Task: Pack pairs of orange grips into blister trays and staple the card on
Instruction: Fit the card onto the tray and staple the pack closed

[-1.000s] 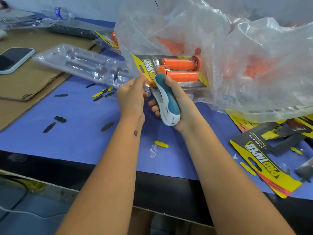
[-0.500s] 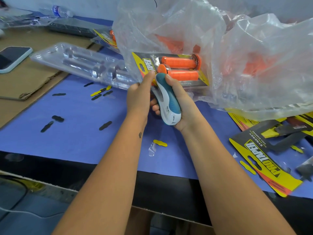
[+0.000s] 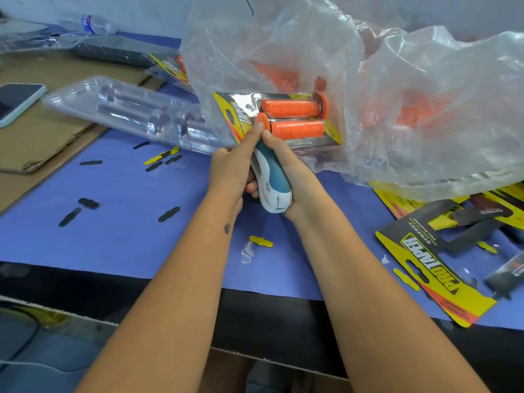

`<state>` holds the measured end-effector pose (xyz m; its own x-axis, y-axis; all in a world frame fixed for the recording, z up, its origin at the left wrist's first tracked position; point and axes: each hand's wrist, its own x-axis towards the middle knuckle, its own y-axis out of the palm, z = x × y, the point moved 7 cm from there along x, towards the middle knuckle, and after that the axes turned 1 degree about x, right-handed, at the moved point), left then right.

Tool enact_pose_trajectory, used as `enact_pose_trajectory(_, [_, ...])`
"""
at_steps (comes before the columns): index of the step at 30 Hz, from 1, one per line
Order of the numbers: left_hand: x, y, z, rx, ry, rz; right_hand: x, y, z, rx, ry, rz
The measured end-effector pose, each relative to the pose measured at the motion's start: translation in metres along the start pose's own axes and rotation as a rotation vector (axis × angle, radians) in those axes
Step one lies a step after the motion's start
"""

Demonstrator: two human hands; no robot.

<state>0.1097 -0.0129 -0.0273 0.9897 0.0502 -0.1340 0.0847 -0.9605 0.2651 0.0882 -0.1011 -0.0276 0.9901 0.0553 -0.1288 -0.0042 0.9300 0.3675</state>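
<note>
We see two bare forearms, no sleeves, watch or bracelets in view. Left hand and right hand wear no gloves or rings. We note one small dark mark by the left wrist.

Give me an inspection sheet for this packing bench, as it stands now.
Surface: blue mat; cardboard sheet at left.
Job's things: packed blister pack with two orange grips, held up; stapler at its near edge; empty trays; loose cards at right.
Clutter: punched card slugs; big plastic bag with orange grips inside; phone; water bottle.
Grippers: left hand pinches the pack; right hand grips the stapler.
Cables: thin dark line on the wall, unclear.
Surroundings: pale wall behind.
</note>
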Motion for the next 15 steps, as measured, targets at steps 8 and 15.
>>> enact_pose_trajectory(8, [-0.0012, 0.0012, -0.0055, 0.014, 0.104, -0.037, -0.0002, -0.0023, -0.0001, 0.007, 0.018, -0.013])
enact_pose_trajectory(15, [-0.0014, -0.0007, -0.0090, 0.041, 0.152, -0.103, 0.0014, -0.0037, -0.0023, 0.096, 0.040, -0.036])
